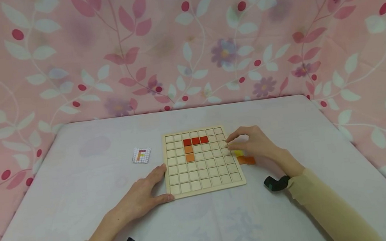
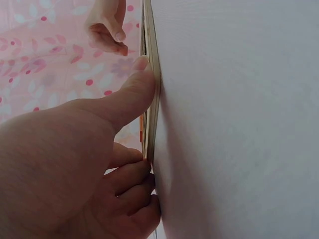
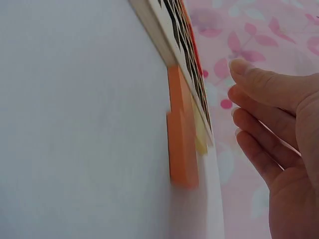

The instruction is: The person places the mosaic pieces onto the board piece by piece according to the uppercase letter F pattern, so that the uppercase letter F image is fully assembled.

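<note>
A wooden grid board (image 1: pixel 216 173) lies on the table. Along an upper row sit red square tiles (image 1: pixel 195 140), with orange tiles (image 1: pixel 189 153) below the leftmost one. My left hand (image 1: pixel 134 197) rests against the board's left side, the fingers on that edge and the thumb by the near corner. Over the right edge hovers my right hand (image 1: pixel 253 143), thumb and index finger apart; in the right wrist view nothing shows between its fingers. Beneath it, loose orange tiles (image 3: pixel 182 149) and a yellow tile (image 3: pixel 201 127) lie beside the board.
Left of the board lies a small card (image 1: pixel 141 155) printed with a coloured grid pattern. A white cloth covers the table (image 1: pixel 204 229), and a pink floral curtain (image 1: pixel 171 52) hangs behind its far edge.
</note>
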Demonstrator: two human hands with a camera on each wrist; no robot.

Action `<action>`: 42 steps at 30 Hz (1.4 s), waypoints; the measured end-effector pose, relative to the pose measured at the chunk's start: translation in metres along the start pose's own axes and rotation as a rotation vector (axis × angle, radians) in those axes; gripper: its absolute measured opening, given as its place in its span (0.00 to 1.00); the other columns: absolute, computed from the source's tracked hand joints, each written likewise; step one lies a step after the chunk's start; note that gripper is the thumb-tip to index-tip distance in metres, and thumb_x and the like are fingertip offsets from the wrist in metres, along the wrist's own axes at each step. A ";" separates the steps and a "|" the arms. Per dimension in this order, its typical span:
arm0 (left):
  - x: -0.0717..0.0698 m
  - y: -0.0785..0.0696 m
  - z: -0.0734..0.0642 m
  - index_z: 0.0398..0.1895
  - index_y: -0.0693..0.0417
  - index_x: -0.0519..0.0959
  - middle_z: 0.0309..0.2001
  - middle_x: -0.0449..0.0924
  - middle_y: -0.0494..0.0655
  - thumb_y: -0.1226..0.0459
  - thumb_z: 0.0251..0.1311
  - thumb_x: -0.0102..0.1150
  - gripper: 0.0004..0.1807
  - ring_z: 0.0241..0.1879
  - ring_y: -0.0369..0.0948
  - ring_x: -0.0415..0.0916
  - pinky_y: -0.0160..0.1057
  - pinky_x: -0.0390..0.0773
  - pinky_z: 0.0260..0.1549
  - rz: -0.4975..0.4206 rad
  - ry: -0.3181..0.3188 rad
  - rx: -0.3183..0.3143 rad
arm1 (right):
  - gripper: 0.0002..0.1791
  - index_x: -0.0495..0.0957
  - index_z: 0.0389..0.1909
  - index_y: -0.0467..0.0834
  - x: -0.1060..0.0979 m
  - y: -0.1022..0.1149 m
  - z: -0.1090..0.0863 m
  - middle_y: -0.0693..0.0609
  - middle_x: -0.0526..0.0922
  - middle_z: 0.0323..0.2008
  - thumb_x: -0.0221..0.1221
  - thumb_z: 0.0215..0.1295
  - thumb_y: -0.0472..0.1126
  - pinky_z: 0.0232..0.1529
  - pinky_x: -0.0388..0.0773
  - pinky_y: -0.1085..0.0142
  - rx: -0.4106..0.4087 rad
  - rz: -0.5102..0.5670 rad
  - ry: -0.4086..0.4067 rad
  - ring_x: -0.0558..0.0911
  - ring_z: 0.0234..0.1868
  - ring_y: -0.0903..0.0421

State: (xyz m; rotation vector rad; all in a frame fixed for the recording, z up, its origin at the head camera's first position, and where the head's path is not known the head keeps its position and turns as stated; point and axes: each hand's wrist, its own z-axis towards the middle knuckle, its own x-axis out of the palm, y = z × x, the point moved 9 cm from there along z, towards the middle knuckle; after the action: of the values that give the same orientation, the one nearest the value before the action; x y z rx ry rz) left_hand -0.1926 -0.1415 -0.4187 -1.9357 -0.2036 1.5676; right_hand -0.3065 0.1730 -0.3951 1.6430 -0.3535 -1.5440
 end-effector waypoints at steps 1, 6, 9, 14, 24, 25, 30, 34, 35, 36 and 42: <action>0.000 0.000 0.000 0.79 0.56 0.55 0.77 0.56 0.53 0.43 0.54 0.70 0.55 0.76 0.53 0.54 0.58 0.61 0.70 0.000 0.000 -0.001 | 0.11 0.88 0.40 0.55 -0.004 -0.003 -0.002 0.62 0.87 0.43 0.73 0.57 0.50 0.62 0.72 0.47 0.002 -0.003 -0.006 0.80 0.55 0.53; -0.001 0.000 -0.001 0.79 0.55 0.55 0.77 0.56 0.53 0.43 0.55 0.70 0.54 0.76 0.54 0.54 0.60 0.61 0.70 0.002 0.002 -0.004 | 0.11 0.88 0.41 0.56 -0.021 -0.015 -0.012 0.60 0.87 0.43 0.73 0.57 0.50 0.64 0.70 0.45 -0.019 -0.035 -0.028 0.81 0.54 0.53; -0.001 0.000 -0.001 0.79 0.55 0.55 0.77 0.56 0.53 0.43 0.55 0.70 0.54 0.76 0.54 0.53 0.59 0.61 0.70 -0.001 0.005 -0.005 | 0.12 0.88 0.41 0.55 -0.028 -0.022 -0.018 0.59 0.87 0.43 0.73 0.57 0.51 0.63 0.70 0.45 -0.038 -0.048 -0.034 0.81 0.53 0.52; 0.000 0.000 -0.001 0.79 0.55 0.55 0.78 0.56 0.53 0.43 0.54 0.70 0.54 0.77 0.53 0.53 0.57 0.61 0.71 -0.003 0.006 -0.004 | 0.14 0.88 0.42 0.54 -0.036 -0.032 -0.025 0.59 0.88 0.43 0.73 0.55 0.52 0.63 0.71 0.45 -0.036 -0.050 -0.029 0.82 0.54 0.52; 0.000 0.002 0.000 0.79 0.55 0.55 0.77 0.56 0.53 0.42 0.54 0.70 0.55 0.76 0.53 0.54 0.57 0.62 0.70 0.002 0.010 -0.008 | 0.15 0.88 0.43 0.53 -0.044 -0.042 -0.036 0.57 0.88 0.44 0.74 0.56 0.51 0.67 0.66 0.39 -0.001 -0.045 -0.016 0.80 0.56 0.50; 0.000 0.002 0.000 0.79 0.55 0.55 0.77 0.56 0.53 0.42 0.54 0.70 0.55 0.76 0.53 0.54 0.58 0.62 0.70 0.001 0.011 -0.010 | 0.14 0.88 0.43 0.52 -0.044 -0.042 -0.036 0.57 0.88 0.44 0.74 0.56 0.50 0.67 0.66 0.39 -0.014 -0.041 -0.018 0.80 0.56 0.50; 0.000 0.001 0.000 0.79 0.55 0.55 0.77 0.56 0.53 0.43 0.54 0.70 0.55 0.76 0.54 0.54 0.58 0.62 0.70 -0.002 0.014 -0.008 | 0.14 0.87 0.44 0.50 -0.040 -0.044 -0.040 0.56 0.88 0.43 0.73 0.56 0.47 0.67 0.67 0.40 -0.077 -0.007 -0.011 0.82 0.53 0.53; 0.000 0.001 0.000 0.79 0.54 0.55 0.77 0.56 0.53 0.43 0.54 0.70 0.55 0.76 0.53 0.54 0.57 0.61 0.70 -0.003 0.015 -0.004 | 0.17 0.87 0.45 0.51 -0.035 -0.043 -0.041 0.57 0.88 0.43 0.74 0.54 0.47 0.66 0.68 0.43 -0.093 -0.006 0.027 0.82 0.53 0.56; 0.001 0.001 0.000 0.79 0.54 0.55 0.77 0.56 0.53 0.43 0.54 0.70 0.55 0.76 0.53 0.53 0.58 0.61 0.70 -0.004 0.014 -0.005 | 0.18 0.87 0.45 0.52 -0.033 -0.043 -0.041 0.58 0.88 0.44 0.75 0.53 0.48 0.66 0.69 0.44 -0.092 -0.013 0.041 0.81 0.53 0.57; 0.001 0.001 0.000 0.79 0.54 0.55 0.78 0.56 0.53 0.42 0.54 0.70 0.55 0.76 0.53 0.53 0.57 0.61 0.71 -0.004 0.014 -0.006 | 0.19 0.87 0.45 0.53 -0.032 -0.042 -0.041 0.59 0.88 0.44 0.76 0.52 0.49 0.65 0.70 0.46 -0.088 -0.019 0.054 0.81 0.53 0.58; 0.000 0.001 0.000 0.79 0.55 0.55 0.78 0.56 0.53 0.42 0.54 0.70 0.55 0.77 0.53 0.53 0.57 0.61 0.70 -0.009 0.013 -0.004 | 0.22 0.87 0.45 0.56 -0.025 -0.039 -0.042 0.63 0.87 0.44 0.78 0.46 0.52 0.62 0.72 0.67 -0.109 -0.049 0.108 0.81 0.52 0.61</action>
State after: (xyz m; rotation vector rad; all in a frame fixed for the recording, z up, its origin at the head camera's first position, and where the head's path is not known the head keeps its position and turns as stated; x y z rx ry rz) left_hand -0.1930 -0.1424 -0.4197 -1.9449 -0.2105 1.5498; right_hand -0.2860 0.2302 -0.4102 1.6524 -0.1702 -1.4775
